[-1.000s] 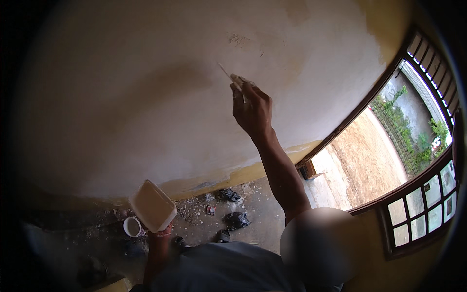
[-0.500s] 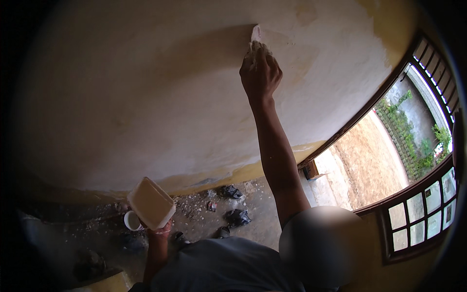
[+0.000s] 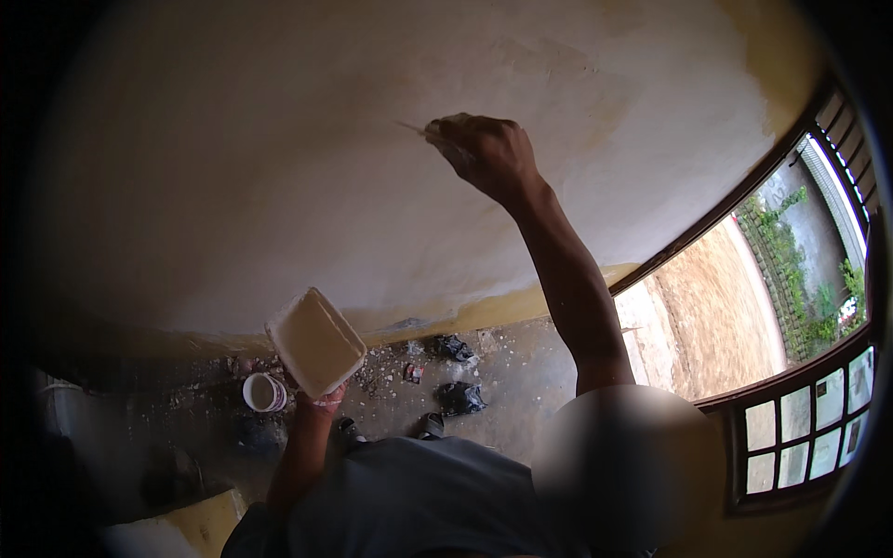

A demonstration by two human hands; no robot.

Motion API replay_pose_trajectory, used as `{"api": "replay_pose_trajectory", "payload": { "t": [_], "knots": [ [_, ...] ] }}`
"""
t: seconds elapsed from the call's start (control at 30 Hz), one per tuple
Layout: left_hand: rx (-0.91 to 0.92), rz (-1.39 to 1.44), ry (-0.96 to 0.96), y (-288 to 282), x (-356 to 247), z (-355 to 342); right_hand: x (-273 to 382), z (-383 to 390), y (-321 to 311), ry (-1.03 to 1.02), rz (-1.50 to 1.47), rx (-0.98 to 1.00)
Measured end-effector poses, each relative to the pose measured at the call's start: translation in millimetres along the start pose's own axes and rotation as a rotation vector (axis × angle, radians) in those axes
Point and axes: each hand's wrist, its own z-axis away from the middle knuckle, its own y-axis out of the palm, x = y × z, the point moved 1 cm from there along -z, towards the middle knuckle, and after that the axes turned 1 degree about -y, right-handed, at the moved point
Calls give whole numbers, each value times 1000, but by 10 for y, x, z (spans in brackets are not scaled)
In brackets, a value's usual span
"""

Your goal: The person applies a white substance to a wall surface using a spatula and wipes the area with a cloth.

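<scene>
My right hand (image 3: 488, 153), smeared with white, is raised in front of the wall (image 3: 279, 167) and closed around a putty knife (image 3: 409, 126). Its thin blade shows nearly edge-on, pointing left at the wall's surface; its grip is hidden by my fingers. Lower down on the left, my left hand (image 3: 324, 398) holds up a pale rectangular tray (image 3: 318, 342) from below, with most of the fingers out of sight behind it. The tray's inside is coated off-white. Patchy white covers the wall, with yellowish areas showing through at the right and along the bottom.
A white bucket (image 3: 264, 392) stands on the littered floor (image 3: 521, 372) beside my left hand. Black plastic bags (image 3: 460, 398) and a small red packet (image 3: 413, 373) lie near the wall's foot. At the right are a dark-framed opening (image 3: 684, 237) onto a yard and a paned window (image 3: 809, 423).
My right hand has come down, and the putty knife has swung from pointing up to pointing left. The tray in my left hand appears slightly higher and farther right; the whole view has shifted a little.
</scene>
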Motion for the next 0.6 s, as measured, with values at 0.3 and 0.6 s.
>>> {"api": "replay_pose_trajectory", "payload": {
  "t": [0.3, 0.6],
  "knots": [
    [262, -10, -169, 145, 504, -565, 1276, 842, 585, 887, -597, 475],
    [97, -1503, 329, 729, 746, -736, 1570, 1021, 807, 921, -506, 655]
  ]
}}
